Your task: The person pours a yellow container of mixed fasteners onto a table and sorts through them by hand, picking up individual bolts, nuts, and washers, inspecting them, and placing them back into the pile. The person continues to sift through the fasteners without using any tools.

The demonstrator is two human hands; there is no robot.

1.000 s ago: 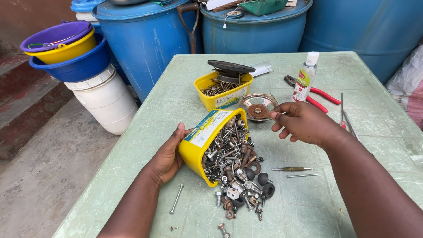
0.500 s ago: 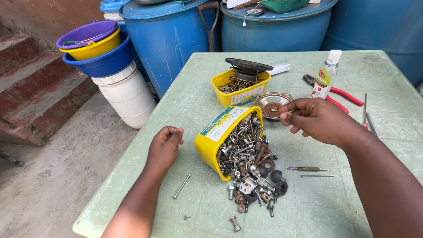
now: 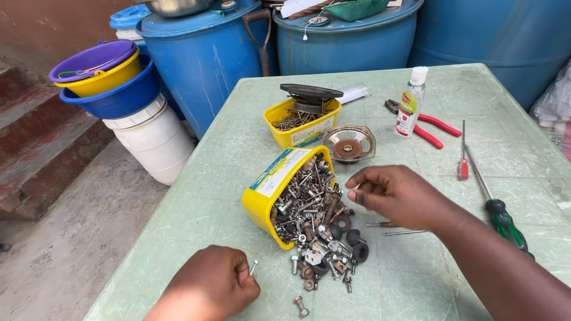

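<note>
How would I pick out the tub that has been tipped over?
On the pale green table stand two yellow plastic tubs. The tipped yellow tub lies on its side nearest the person, spilling screws and nuts, while the upright yellow tub behind carries a black disc.

A tipped yellow tub (image 3: 270, 193) with a blue-and-white label (image 3: 275, 169) lay just left of the right hand's fingers (image 3: 363, 187), above the left hand's fingers (image 3: 241, 273). Beyond it stood a second yellow tub (image 3: 300, 128) bearing a pale label. Farther right of the fingertips stood a small clear bottle (image 3: 409, 110), white-capped, with a red, green and yellow label.
</note>
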